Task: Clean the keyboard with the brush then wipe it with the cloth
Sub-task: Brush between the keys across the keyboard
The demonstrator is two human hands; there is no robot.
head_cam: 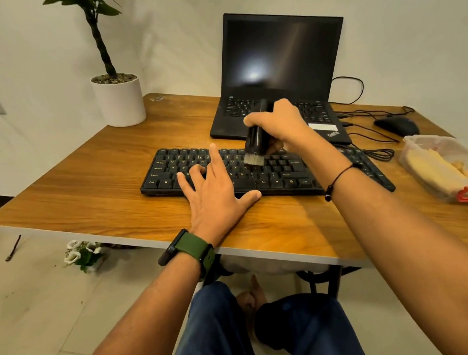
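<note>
While brush [258, 140] sweeps keyboard [283, 172], laptop [282, 66] behind

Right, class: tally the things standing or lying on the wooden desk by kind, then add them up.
Keyboard: 1
Laptop: 1
Mouse: 1
Potted plant: 1
Plastic container: 1
Total: 5
The brush, gripped in the right hand, touches only the keyboard and is not counted.
</note>
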